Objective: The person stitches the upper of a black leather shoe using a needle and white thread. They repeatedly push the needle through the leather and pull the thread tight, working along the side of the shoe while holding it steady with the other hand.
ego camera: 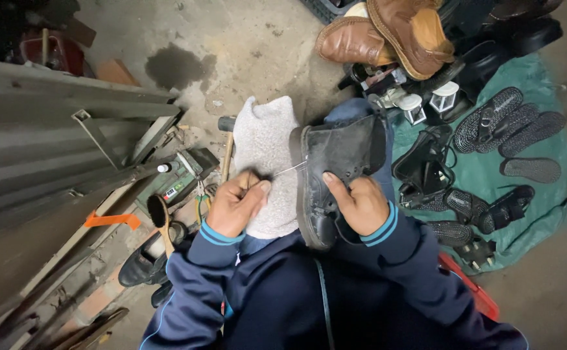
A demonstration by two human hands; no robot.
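Black boot (335,175) rests on the lap over a grey cloth (264,162); right hand (361,204) grips its upper; left hand (238,201) pinches a thin thread (290,170); sandals (510,129) crowd the green tarp (543,84); brown shoes (387,32) lie beyond.
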